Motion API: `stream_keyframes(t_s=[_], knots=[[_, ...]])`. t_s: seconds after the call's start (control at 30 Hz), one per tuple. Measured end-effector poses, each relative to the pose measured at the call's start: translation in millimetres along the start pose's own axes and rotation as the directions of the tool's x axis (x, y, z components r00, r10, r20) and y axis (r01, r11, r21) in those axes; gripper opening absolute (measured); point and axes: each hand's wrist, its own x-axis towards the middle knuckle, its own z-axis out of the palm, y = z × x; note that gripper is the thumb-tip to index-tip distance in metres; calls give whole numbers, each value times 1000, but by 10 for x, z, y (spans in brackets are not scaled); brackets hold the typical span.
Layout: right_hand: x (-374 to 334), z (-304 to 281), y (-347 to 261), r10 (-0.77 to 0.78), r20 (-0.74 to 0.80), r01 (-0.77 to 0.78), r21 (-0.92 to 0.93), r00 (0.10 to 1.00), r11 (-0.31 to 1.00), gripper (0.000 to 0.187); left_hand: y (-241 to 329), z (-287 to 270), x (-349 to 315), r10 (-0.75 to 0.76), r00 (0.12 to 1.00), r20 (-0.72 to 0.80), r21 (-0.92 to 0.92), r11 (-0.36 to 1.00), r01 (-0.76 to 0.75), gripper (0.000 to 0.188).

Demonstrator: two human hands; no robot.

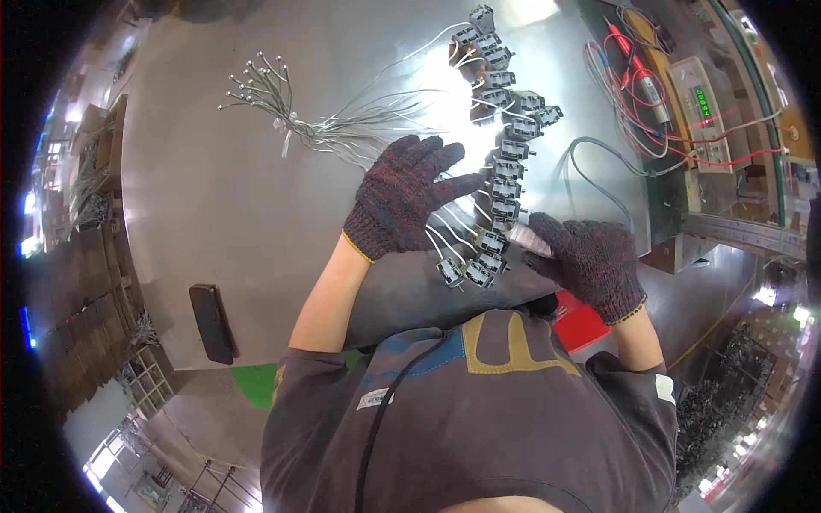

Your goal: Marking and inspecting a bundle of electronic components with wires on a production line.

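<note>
A long curving row of small grey-and-black switch-like parts (pixel 507 171) lies on the metal table, white wires (pixel 457 224) running from several of them. My left hand (pixel 410 192), in a dark red-and-black knitted glove, rests over the wires just left of the row. Its fingers are stretched out and hold nothing. In a matching glove, my right hand (pixel 594 263) is closed around a short, pale, shiny cylinder-like piece (pixel 532 240), whose kind I cannot make out. That piece points at the row's lower part. The wires gather into a tied bundle (pixel 312 132) with small round metal tips.
A dark phone-like slab (pixel 212 323) lies near the table's front left. On the right stand a meter with a green display (pixel 701 107), a red-handled probe (pixel 629 56) and loose cables (pixel 590 141). A red surface (pixel 581 323) shows below the table's front edge.
</note>
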Motion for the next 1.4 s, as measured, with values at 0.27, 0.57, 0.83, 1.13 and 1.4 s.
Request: stream_keyframes(t_s=[0.27,0.57,0.83,1.13,1.4], knots=[[40,67,133,-92,-35,93,14,995,996,46,24,-18,19,-19,1000,3,-6,1000,19,84],[159,43,337,-77,-63,78,17,995,997,44,112,2,123,-68,993,-99,70,995,75,82],[4,227,271,104,-278,57,516,955,855,43,122,-48,135,-94,992,-90,94,990,102,86],[-7,240,240,92,-193,5,450,977,893,50,129,-56,126,-115,992,-47,104,987,120,88],[2,246,211,71,-172,0,385,983,923,48,134,-38,115,-118,992,-48,87,989,122,96]])
